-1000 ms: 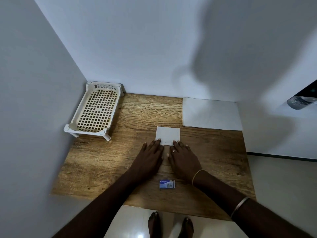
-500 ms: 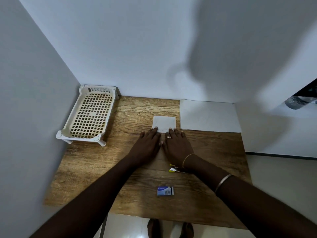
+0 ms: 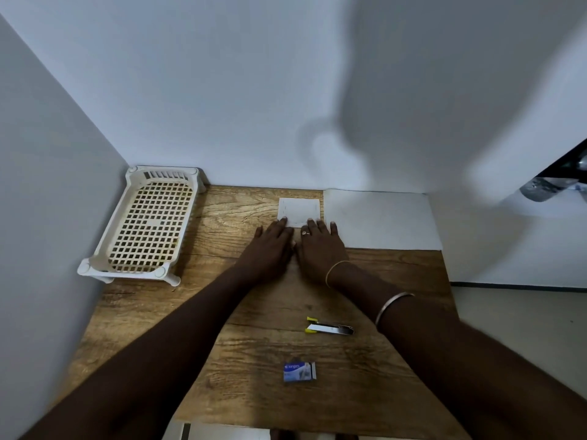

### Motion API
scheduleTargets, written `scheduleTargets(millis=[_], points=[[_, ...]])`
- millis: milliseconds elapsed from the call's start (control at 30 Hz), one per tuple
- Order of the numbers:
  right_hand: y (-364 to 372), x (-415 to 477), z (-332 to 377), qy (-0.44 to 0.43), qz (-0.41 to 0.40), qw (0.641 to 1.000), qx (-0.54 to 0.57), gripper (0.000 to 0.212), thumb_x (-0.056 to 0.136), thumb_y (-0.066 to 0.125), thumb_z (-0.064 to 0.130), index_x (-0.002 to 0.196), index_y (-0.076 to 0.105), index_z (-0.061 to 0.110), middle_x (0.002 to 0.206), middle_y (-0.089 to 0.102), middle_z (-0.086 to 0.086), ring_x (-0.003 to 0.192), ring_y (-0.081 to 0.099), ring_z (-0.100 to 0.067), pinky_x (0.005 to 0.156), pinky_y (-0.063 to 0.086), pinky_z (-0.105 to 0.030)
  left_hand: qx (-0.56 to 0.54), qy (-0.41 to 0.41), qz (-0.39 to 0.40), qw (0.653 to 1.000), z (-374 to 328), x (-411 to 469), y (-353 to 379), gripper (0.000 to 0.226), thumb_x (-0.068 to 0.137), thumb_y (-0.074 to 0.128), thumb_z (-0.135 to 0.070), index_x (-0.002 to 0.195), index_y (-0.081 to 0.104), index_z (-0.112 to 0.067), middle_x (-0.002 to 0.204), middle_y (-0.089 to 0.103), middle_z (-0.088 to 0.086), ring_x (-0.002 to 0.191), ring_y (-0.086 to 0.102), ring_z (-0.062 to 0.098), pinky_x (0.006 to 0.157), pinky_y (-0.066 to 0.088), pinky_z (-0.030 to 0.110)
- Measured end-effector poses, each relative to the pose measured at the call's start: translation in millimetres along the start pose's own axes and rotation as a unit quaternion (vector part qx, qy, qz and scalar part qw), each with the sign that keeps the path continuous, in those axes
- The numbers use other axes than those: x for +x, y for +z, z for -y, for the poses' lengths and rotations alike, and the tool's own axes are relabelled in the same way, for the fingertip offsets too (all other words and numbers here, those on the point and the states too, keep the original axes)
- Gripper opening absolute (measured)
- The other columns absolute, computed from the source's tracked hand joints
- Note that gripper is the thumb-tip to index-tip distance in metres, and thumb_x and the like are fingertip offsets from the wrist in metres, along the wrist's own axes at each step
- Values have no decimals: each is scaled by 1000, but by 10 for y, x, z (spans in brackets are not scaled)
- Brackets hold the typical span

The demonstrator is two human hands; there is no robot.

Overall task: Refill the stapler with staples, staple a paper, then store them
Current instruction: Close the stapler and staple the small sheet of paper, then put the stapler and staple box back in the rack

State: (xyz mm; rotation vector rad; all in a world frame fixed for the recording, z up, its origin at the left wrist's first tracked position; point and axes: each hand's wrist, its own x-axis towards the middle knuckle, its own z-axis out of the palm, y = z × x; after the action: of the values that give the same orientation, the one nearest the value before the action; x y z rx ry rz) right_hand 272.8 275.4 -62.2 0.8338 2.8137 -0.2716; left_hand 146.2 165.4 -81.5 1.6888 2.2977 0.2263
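**Both hands lying flat on the small paper, stapler sitting apart**

The stapler (image 3: 330, 327) is lying on the wooden table (image 3: 254, 344), its yellow end pointing left and its metal end pointing right, with nothing touching it. The box of staples (image 3: 299, 372) is lying near the stapler, on the person's side of it and a little to the left, apart from it.

Beyond the stapler, toward the back wall, the small paper (image 3: 298, 209) is lying flat on the table. The left hand (image 3: 270, 246) and the right hand (image 3: 320, 249) are resting side by side between the stapler and that paper, palms down. The grip of each hand is spread flat, fingers straight, with the fingertips touching the paper's near edge and holding nothing. A ring (image 3: 305, 232) is showing on 1 finger of the right hand, and 2 bangles (image 3: 392, 308) are sitting on that arm, which is passing just right of the stapler.

Beyond the stapler and to its right, a large white sheet (image 3: 378, 220) is lying against the back wall, just beside the small paper. Well to the left of the stapler, a cream slotted basket (image 3: 133, 274) is standing in the corner on short legs.
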Motion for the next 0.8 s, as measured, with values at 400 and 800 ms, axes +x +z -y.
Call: scheduleTargets(millis=[400,800], points=[[-61,298,-86,13,-6,1000,2,58,105,28,41,153,34,8,163,28,-15,152,22,-34,124,11,-56,-11,26,-18,999,92,253,-105,47,107,39,-32,145,39,-5,164,23,19,151,26,30,119,22,56],[-94,255,-102,12,-24,1000,-13,59,104,32,42,152,35,8,163,28,-14,152,23,-33,121,15,-60,-11,16,0,1000,138,294,-111,55,106,41,-35,153,28,-9,168,14,15,155,16,30,123,15,57]])
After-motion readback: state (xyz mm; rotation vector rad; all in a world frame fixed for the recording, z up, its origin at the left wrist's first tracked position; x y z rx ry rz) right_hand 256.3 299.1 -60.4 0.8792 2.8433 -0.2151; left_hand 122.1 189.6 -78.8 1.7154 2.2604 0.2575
